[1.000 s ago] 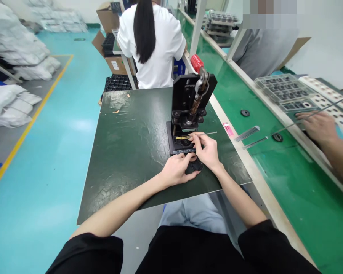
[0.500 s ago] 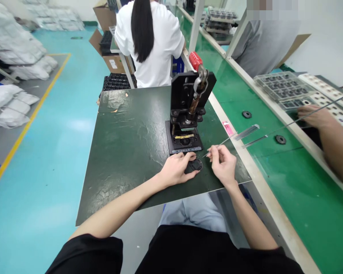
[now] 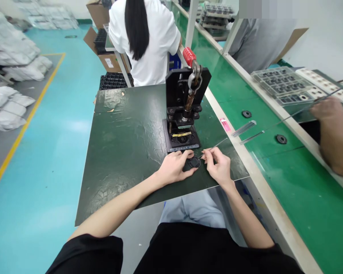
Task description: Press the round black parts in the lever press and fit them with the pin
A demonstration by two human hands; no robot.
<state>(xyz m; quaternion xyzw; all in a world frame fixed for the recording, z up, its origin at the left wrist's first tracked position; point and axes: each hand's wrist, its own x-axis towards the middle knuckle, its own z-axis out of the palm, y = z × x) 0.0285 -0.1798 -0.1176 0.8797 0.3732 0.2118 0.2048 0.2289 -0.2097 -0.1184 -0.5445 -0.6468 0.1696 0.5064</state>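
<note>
My left hand [image 3: 175,166] rests on the mat with its fingertips against a round black disc [image 3: 194,162], holding it down at the front of a black hand press [image 3: 183,102]. My right hand [image 3: 218,166] pinches slim metal tweezers [image 3: 214,144], whose tips reach the disc's right edge. The press has a red-gripped lever [image 3: 189,56], and a yellow strip [image 3: 181,134] lies on its base plate. Both hands stay just in front of that base. The dark green mat [image 3: 125,152] lies under everything.
A co-worker's hand [image 3: 326,114] holds long tweezers over a clear tray of black parts [image 3: 280,85] on the green bench [image 3: 291,182]. Metal strips [image 3: 244,128] and black rings [image 3: 281,139] lie there. A seated person in white [image 3: 145,42] is ahead.
My right hand has moved left, bringing the tweezers from the open mat to the disc. The left hand stays on the disc, and the view has shifted slightly.
</note>
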